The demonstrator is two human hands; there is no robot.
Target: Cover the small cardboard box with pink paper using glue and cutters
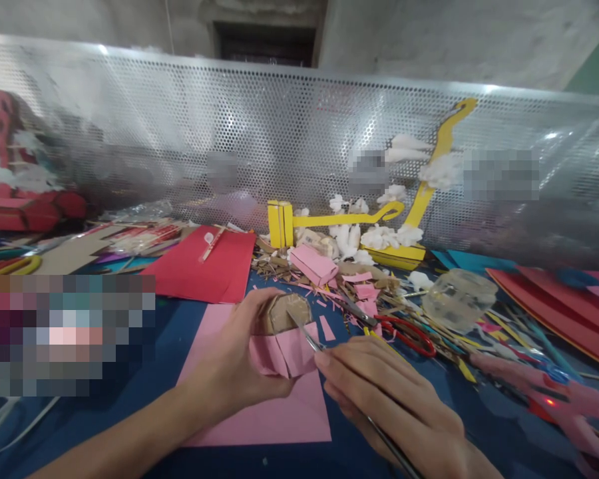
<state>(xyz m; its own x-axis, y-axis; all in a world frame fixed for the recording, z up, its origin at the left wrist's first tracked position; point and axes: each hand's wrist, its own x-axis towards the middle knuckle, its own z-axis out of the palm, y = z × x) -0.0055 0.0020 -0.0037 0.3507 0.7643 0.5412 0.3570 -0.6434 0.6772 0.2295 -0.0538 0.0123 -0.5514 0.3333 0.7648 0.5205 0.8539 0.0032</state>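
My left hand is wrapped round a small cardboard piece with a rounded top. Pink paper covers its lower part, with a dark gap down the middle. Between the fingers of my right hand is a slim, pointed metal craft knife. Its tip lies at the front of the cardboard piece; whether it touches I cannot tell. Under both hands a pink sheet lies flat on the dark blue table.
Red-handled scissors lie among paper and cardboard scraps. A pink glue gun with a lit red light is at the right. Behind are red sheets, a pink box, yellow shapes with white tufts and a perforated metal screen.
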